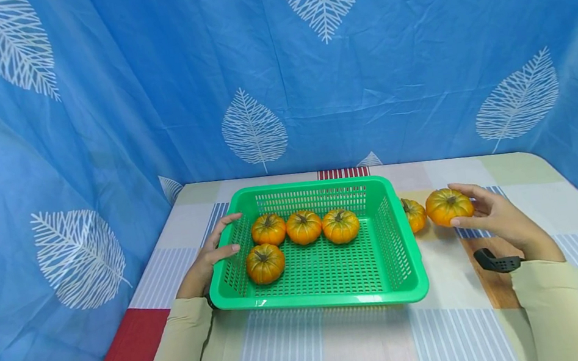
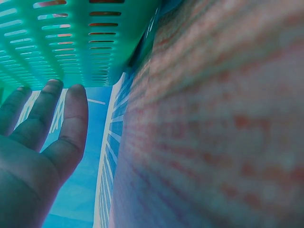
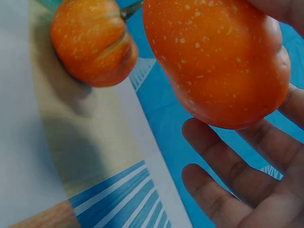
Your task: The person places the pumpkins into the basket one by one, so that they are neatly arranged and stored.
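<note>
My right hand (image 1: 502,218) grips a small orange pumpkin (image 1: 448,206) between thumb and fingers. In the right wrist view this pumpkin (image 3: 218,61) is held clear of the tabletop. Just left of it, a second pumpkin (image 1: 415,215) sits on the table against the basket's right side, partly hidden by the rim. The green plastic basket (image 1: 317,304) contains several pumpkins, three in a row and one nearer (image 1: 265,264). At the basket's left end is my left hand (image 1: 206,265), thumb and index finger spread. Its extended fingertips (image 2: 76,92) reach the slotted wall in the left wrist view.
A patchwork-patterned cloth (image 1: 367,345) covers the table. Blue curtains with white leaf prints (image 1: 253,125) hang behind it and along the sides. A dark band (image 1: 497,262) is on the right wrist.
</note>
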Motion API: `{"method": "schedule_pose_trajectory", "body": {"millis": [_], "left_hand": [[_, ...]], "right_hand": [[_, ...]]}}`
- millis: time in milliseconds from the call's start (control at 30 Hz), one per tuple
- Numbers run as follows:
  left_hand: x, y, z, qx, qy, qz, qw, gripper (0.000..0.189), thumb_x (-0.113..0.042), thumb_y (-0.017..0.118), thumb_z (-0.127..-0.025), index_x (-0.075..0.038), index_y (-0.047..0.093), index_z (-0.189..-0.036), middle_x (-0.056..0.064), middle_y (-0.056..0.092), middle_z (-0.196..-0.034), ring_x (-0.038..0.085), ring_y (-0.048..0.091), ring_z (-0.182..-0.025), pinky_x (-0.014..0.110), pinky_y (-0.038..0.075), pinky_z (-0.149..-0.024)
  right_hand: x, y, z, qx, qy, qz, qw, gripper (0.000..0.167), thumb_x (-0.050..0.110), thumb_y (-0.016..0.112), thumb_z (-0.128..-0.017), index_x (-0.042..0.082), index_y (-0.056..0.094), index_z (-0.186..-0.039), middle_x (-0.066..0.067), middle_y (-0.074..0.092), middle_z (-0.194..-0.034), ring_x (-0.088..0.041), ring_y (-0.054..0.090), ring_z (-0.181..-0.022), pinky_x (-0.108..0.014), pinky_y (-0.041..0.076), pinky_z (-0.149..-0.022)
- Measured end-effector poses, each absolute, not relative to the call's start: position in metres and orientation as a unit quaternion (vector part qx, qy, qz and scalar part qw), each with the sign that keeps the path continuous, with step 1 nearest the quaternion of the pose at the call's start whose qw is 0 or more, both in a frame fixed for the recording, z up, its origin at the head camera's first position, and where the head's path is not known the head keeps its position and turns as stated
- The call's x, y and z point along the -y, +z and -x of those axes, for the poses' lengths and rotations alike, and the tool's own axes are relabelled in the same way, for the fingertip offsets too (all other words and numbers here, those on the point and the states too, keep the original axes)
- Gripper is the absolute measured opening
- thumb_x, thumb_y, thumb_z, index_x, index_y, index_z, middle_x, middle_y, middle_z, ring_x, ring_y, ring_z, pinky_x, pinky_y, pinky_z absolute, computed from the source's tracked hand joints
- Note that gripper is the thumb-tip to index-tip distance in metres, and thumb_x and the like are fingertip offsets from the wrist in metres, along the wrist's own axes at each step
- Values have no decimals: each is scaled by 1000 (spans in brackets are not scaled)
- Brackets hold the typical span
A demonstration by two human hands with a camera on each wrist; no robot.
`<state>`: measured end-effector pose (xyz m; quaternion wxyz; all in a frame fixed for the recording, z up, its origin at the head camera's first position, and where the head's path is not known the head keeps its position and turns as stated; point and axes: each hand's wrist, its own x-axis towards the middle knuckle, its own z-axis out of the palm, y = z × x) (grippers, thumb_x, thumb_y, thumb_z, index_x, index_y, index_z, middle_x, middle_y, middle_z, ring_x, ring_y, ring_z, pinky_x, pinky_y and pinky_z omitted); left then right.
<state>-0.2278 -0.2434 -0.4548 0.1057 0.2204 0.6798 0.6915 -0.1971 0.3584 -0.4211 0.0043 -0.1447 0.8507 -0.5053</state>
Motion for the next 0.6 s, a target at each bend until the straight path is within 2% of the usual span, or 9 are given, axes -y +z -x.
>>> {"method": "schedule_pose_trajectory", "body": {"millis": [433, 600], "left_hand": [[242, -455, 227, -683, 692, -208, 108, 69, -13, 57, -98, -10, 35, -163, 27, 18, -173, 30, 47, -136, 29, 55, -101], [242, -455, 227, -683, 693, -205, 111, 71, -14, 57, -99, -9, 32, -165, 27, 20, -172, 31, 47, -137, 31, 56, -101]], "right_hand": [[-349, -407, 192, -849, -498, 177, -20, 70, -2, 72, -100, 2, 44, -163, 26, 47, -141, 10, 59, -114, -7, 49, -94], [-345, -403, 191, -849, -491, 189, -36, 71, -5, 74, -97, 4, 47, -162, 26, 50, -140, 8, 59, -114, -7, 48, -95]]}}
